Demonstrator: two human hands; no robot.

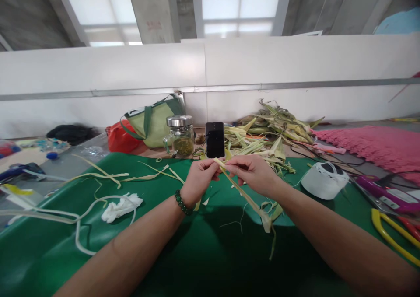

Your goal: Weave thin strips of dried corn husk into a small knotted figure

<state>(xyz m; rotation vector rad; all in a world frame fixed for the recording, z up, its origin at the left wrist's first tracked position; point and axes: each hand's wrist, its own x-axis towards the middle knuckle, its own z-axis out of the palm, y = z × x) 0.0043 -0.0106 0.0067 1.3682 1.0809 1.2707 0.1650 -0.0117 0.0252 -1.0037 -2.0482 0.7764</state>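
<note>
Both hands meet over the green mat (pixel 210 253), pinching one pale corn husk strip (pixel 247 197). My left hand (pixel 201 174), with a dark green bead bracelet (pixel 181 202) at its wrist, grips the strip's upper end between thumb and fingers. Close beside it, my right hand (pixel 251 169) is closed on the same strip, which trails down to the right and ends in a wider, frayed piece. Just behind the hands a smartphone (pixel 215 139) stands upright with a dark screen. Fingertip details are small and partly hidden.
Behind the mat stand a lidded glass mug (pixel 181 137), a green bag (pixel 152 122) and a pile of corn husks (pixel 282 124). To the right are a white twine roll (pixel 324 181), a purple tool (pixel 387 194) and yellow-handled scissors (pixel 382 231). Crumpled tissue (pixel 121 208) and white tubing (pixel 78 231) lie left.
</note>
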